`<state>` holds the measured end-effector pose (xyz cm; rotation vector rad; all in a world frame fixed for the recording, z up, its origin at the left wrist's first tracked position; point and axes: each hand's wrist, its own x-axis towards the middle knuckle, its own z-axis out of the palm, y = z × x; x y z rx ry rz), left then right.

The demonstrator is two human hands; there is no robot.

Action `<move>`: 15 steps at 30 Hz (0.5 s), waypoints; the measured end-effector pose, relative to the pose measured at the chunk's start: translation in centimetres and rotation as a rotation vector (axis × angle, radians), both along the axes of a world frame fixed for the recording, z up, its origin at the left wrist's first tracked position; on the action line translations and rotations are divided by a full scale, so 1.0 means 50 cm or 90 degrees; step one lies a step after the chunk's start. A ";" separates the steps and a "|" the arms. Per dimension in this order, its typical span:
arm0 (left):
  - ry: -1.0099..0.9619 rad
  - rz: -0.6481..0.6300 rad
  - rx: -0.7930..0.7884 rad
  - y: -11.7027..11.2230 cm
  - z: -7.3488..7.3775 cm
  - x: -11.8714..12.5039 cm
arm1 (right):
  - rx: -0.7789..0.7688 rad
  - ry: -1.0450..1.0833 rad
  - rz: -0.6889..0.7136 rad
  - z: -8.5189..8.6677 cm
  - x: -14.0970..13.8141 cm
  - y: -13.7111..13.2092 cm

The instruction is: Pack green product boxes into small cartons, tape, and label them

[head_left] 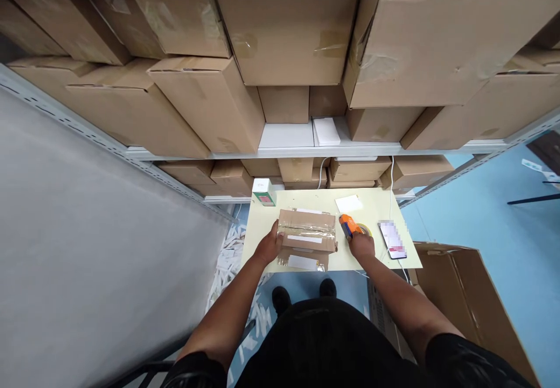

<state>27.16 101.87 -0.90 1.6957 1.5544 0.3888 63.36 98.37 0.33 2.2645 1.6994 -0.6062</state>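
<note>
A small brown cardboard box (308, 222) with clear tape across its top lies on the pale yellow table (262, 224). My left hand (268, 244) grips its left end, fingers along the side. Closer to me, against that box, is another taped brown box (289, 252) with a white label, partly overlapping the table's front edge. To the right, my right hand (363, 245) is closed around an orange tape dispenser (350, 224). A roll of yellowish tape (364, 229) shows beside the dispenser. The dispenser is apart from the boxes.
A white and green carton (264, 192) stands at the table's back left. A white card (349, 203) and a phone (392, 240) with a cable lie at right. Shelves (280, 153) full of cardboard boxes rise behind. An open carton (472, 294) is on the floor; paper scraps (227, 259) lie left.
</note>
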 end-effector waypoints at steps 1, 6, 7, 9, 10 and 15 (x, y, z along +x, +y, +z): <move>-0.034 0.002 -0.009 0.001 0.003 0.002 | -0.009 -0.010 -0.011 0.000 -0.001 0.002; -0.103 0.077 -0.029 0.028 0.025 0.016 | 0.089 0.184 -0.081 0.014 -0.026 0.004; -0.089 0.092 -0.048 0.033 0.033 0.021 | 0.085 0.288 -0.119 0.018 -0.036 0.006; -0.073 0.097 -0.076 0.037 0.057 0.031 | 0.076 0.444 -0.215 0.027 -0.058 0.011; -0.075 0.092 -0.074 0.033 0.072 0.036 | 0.099 0.480 -0.262 0.032 -0.067 0.010; -0.188 0.136 0.033 -0.041 0.127 0.035 | 0.288 0.629 -0.328 0.046 -0.083 -0.038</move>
